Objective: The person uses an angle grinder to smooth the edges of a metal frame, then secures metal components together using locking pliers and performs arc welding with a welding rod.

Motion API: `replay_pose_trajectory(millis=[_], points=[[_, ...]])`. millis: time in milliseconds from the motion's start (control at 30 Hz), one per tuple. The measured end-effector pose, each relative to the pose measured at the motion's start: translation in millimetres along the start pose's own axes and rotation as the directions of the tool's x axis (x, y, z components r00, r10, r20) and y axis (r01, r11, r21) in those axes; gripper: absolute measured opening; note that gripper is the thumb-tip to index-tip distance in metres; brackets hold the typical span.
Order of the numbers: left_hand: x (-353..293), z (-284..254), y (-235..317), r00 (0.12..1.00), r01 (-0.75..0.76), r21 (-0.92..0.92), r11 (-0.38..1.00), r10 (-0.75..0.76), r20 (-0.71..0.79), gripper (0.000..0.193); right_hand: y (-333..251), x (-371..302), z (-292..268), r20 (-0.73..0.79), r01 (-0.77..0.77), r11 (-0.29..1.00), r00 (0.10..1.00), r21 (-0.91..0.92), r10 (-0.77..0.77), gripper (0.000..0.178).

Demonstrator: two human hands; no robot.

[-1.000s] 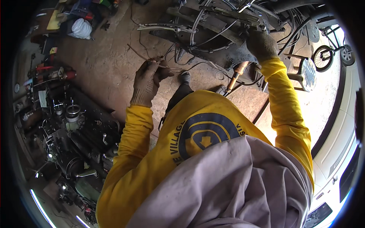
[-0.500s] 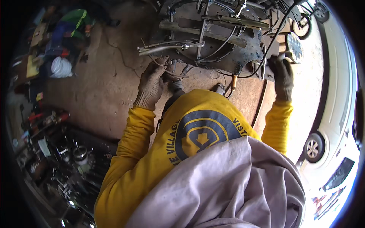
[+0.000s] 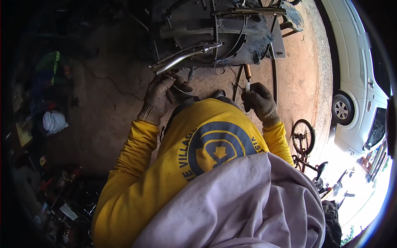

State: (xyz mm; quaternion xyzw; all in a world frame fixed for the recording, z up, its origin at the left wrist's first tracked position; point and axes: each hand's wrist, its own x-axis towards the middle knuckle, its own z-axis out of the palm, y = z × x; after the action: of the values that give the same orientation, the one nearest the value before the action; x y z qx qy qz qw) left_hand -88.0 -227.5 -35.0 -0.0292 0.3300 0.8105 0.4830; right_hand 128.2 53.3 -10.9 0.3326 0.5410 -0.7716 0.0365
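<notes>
Both my hands wear knitted work gloves. My left hand (image 3: 159,96) is closed on a thin, curved wire-like rod (image 3: 182,91), just below a shiny curved metal bar (image 3: 184,58) at the near left edge of a dark metal table (image 3: 264,35). My right hand (image 3: 260,100) has its fingers curled at the pale lower end of a slim brown-handled tool (image 3: 248,71). That tool stands against the table's near edge, a dark cable beside it. The right fingertips are partly hidden. Across the table lies a framework of rods and curved bars (image 3: 216,31).
A slatted seat-like thing (image 3: 292,17) stands beyond the table's right side. Further right are a bicycle (image 3: 304,138) and a white van (image 3: 351,78). At left lie a white bundle (image 3: 54,122) and dark, cluttered parts (image 3: 68,211). A cable (image 3: 109,78) runs over the floor.
My right hand has moved left from beside the table's right edge to the brown-handled tool. My left hand stays closed on the rod below the curved bar. The view has shifted.
</notes>
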Motion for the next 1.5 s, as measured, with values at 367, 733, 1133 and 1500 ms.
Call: replay_pose_trajectory(millis=[367, 733, 1133, 1500], points=[[-44, -32, 3, 0.874, -0.103, 0.376, 0.921, 0.265, -0.407, 0.029, -34, 47, 0, -0.186, 0.275, 0.957, 0.939, -0.097, -0.288, 0.028], [-27, 6, 40, 0.732, 0.182, 0.981, 0.064, 0.658, -0.179, 0.032, -58, 111, -18, -0.065, 0.105, 0.221, 0.76, -0.97, -0.646, 0.043], [69, -19, 114, 0.694, 0.015, 0.935, -0.354, 0.677, 0.245, 0.032, -12, 71, 24, -0.419, 0.26, 0.608, 0.524, -0.75, -0.741, 0.035], [256, -34, 162, 0.864, -0.123, 0.619, -0.775, 0.223, 0.452, 0.033, -79, 22, 231, -0.14, -0.111, 0.954, 0.978, 0.279, 0.155, 0.043]])
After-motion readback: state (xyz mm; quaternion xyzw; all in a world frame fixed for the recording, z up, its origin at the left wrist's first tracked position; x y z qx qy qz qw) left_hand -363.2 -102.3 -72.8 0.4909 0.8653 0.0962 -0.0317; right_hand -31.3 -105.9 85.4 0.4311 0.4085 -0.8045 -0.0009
